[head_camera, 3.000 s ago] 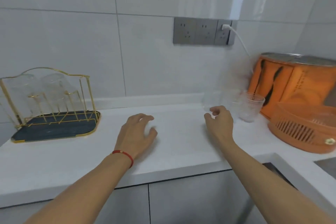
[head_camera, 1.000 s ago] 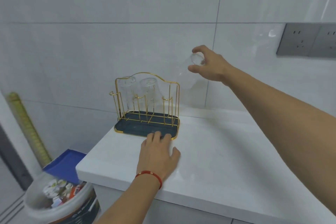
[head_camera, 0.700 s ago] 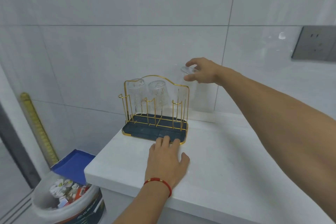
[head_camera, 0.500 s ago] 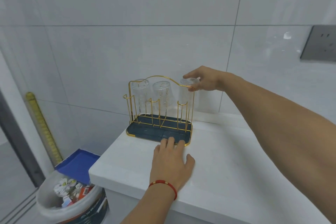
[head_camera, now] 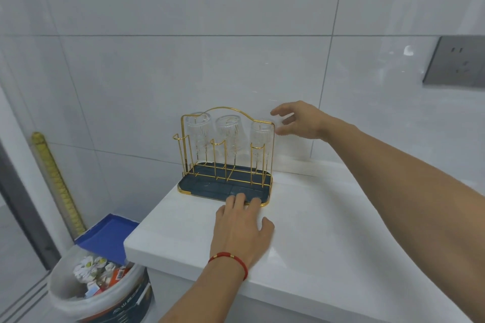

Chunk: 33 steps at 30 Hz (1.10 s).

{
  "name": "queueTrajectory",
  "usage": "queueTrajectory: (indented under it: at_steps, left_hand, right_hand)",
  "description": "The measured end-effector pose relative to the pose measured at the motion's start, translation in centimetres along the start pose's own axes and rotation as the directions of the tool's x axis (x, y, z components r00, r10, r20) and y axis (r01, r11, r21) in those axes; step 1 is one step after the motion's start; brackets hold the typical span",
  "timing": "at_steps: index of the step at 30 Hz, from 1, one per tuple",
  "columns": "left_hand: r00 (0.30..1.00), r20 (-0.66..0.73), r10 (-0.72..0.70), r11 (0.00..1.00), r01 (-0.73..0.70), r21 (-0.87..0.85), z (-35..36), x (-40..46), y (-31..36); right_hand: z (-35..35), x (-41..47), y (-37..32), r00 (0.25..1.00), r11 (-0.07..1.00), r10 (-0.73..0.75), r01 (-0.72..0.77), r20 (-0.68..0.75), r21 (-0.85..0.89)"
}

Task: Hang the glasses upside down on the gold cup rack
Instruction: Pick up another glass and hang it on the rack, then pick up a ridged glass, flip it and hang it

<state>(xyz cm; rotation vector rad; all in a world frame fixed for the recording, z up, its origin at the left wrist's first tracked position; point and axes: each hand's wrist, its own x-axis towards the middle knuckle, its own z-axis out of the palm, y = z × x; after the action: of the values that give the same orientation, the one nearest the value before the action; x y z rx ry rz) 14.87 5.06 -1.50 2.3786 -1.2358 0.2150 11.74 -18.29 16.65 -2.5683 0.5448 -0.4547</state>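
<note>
The gold cup rack with its dark blue tray stands at the back left of the white counter. Three clear ribbed glasses hang upside down on its back pegs: a left glass, a middle glass and a right glass. My right hand hovers just right of the right glass, fingers spread, holding nothing. My left hand, with a red cord at the wrist, lies flat on the counter, its fingertips on the tray's front edge.
A white bin full of rubbish sits on the floor below the counter's left end, with a blue lid beside it. A grey wall socket is on the tiles at the right. A yellow measuring strip leans at the left wall.
My right hand carried a glass to the rack, set it upside down on the right back peg, and has let go, fingers now apart. My left hand stayed on the tray's front edge.
</note>
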Motion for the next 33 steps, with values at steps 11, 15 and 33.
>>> queueTrajectory:
  at_steps: [11,15,33]
  left_hand:
    - [0.968,-0.031,0.248,0.964,-0.249,-0.095,-1.7,-1.2,0.3]
    - [0.938,-0.019,0.346,0.929,-0.345,-0.136,-1.3,-0.8,5.5]
    - [0.856,-0.038,0.516,0.81,-0.503,-0.302,5.8,-1.0,20.9]
  right_hand:
    - [1.4,-22.2,13.3,0.86,0.941,0.319,-0.337,-0.398,0.024]
    - [-0.6,-28.3,17.5,0.685,0.857,0.472,-0.505,-0.555,0.105]
    - [-3.1,-26.2,26.1,0.29,0.684,0.695,-0.549,-0.658,0.481]
